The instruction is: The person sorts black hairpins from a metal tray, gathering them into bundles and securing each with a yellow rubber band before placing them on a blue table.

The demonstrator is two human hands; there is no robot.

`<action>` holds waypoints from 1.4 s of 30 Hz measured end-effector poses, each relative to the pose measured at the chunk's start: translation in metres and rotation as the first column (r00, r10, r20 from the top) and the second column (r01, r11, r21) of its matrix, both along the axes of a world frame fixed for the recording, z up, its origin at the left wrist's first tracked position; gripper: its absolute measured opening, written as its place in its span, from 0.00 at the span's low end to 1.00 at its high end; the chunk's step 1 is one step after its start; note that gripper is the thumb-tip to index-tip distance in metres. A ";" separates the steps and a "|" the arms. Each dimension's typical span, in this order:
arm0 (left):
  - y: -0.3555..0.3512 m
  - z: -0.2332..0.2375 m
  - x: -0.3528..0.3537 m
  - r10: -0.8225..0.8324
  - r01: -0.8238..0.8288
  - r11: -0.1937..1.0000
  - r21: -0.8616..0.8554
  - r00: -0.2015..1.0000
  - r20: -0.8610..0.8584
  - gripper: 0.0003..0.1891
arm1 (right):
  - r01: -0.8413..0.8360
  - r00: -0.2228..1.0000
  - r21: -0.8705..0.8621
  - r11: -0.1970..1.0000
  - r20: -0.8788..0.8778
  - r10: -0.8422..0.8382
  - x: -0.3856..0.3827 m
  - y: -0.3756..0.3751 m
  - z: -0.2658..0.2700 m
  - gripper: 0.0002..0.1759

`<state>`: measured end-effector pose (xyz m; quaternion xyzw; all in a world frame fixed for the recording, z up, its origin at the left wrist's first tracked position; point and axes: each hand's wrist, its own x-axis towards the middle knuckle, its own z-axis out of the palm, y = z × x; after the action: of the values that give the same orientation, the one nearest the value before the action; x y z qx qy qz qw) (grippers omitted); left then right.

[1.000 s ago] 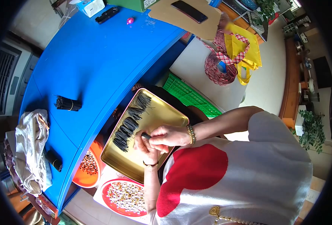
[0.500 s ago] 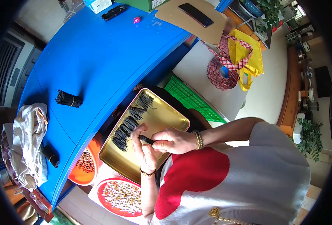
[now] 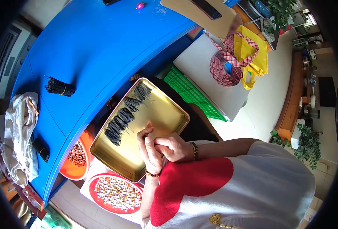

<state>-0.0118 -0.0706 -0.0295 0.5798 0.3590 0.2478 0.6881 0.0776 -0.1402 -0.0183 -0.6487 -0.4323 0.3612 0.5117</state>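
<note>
Over the gold tray (image 3: 165, 114), left hand (image 3: 149, 149) and right hand (image 3: 173, 147) grip closed, contents hidden; keeping them low seems wise.

Daylight was bright, strongest at the far right. Heavy fisheye bowed the blue counter (image 3: 100, 49), and a black vignette ringed the frame. The gold tray (image 3: 165, 110) gave a soft sheen without harsh glare. Left hand (image 3: 149, 150) and right hand (image 3: 173, 147) stayed sharp; the edges ran softer.

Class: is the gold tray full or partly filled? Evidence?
Partly filled: black bundles lie in a row along one side of the tray; most of it shows bare metal.
</note>
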 end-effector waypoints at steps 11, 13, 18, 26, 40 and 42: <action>-0.007 -0.012 -0.001 0.060 -0.050 0.991 -0.122 0.995 0.082 0.19 | 0.071 0.996 0.072 0.995 0.055 -0.075 -0.010 0.006 -0.018 0.03; -0.007 -0.010 -0.001 0.073 -0.062 0.988 -0.142 0.994 0.078 0.19 | 0.067 0.996 0.087 0.994 0.060 -0.072 -0.007 0.011 -0.012 0.04; -0.011 -0.008 -0.001 0.181 -0.168 0.965 -0.202 0.982 0.050 0.18 | 0.011 0.998 0.110 0.994 0.060 -0.018 -0.008 0.016 -0.022 0.05; -0.017 -0.005 -0.002 0.250 -0.246 0.948 -0.202 0.968 -0.006 0.17 | -0.101 0.991 0.132 0.986 0.099 0.088 -0.005 0.015 -0.029 0.06; 0.011 0.010 -0.011 0.109 -0.088 0.993 -0.083 0.951 0.291 0.20 | -0.228 0.952 0.055 0.972 0.220 0.211 0.010 0.031 -0.002 0.06; 0.010 0.006 -0.010 0.142 -0.124 0.989 -0.077 0.942 0.303 0.20 | -0.235 0.941 0.035 0.971 0.260 0.218 0.010 0.033 0.005 0.08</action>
<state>-0.0222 -0.0603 -0.0238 0.4888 0.2927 0.3707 0.7335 0.0872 -0.1068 -0.0130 -0.6186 -0.5776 0.3171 0.4280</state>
